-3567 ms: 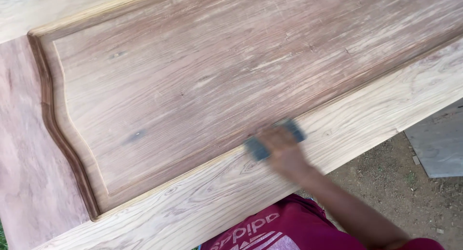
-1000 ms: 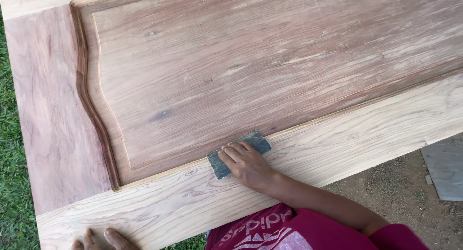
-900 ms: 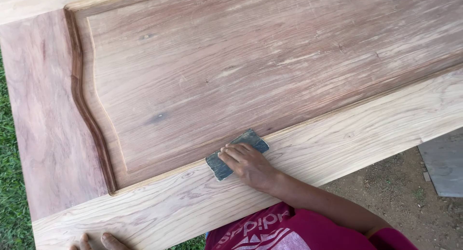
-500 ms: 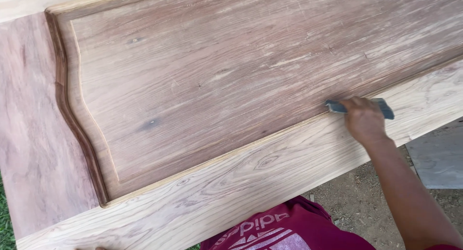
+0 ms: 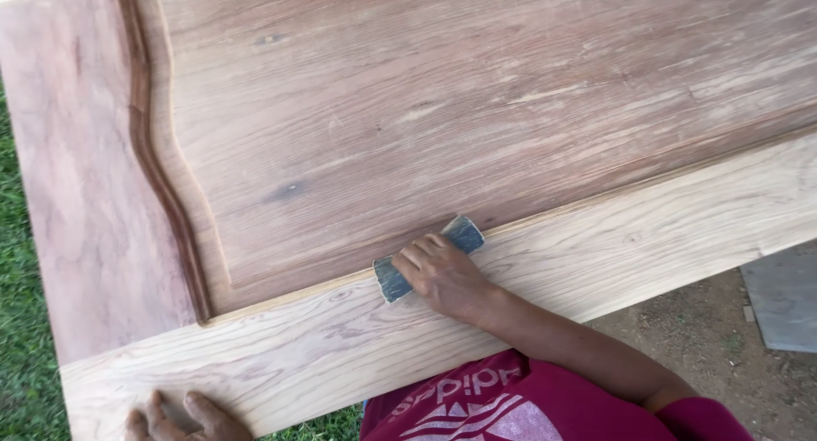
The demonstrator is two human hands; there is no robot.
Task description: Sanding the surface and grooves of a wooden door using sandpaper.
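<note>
A large wooden door (image 5: 442,109) lies flat, with a raised reddish panel inside a pale frame rail (image 5: 664,228). My right hand (image 5: 442,275) presses a grey-blue sanding block (image 5: 465,233) onto the moulded edge where the panel meets the near rail. The block's two ends stick out from under my fingers. My left hand (image 5: 183,417) rests flat with spread fingers on the near rail at the door's lower left corner, holding nothing.
Grass (image 5: 21,356) shows beyond the door's left end. Bare soil (image 5: 698,339) and a grey slab (image 5: 783,296) lie below the near edge at the right. My red shirt (image 5: 502,407) is close against the door's near edge.
My right hand has slid the sanding block back left along the panel edge from its far-right reach half a second ago. My left hand is in view again at the lower left corner.
</note>
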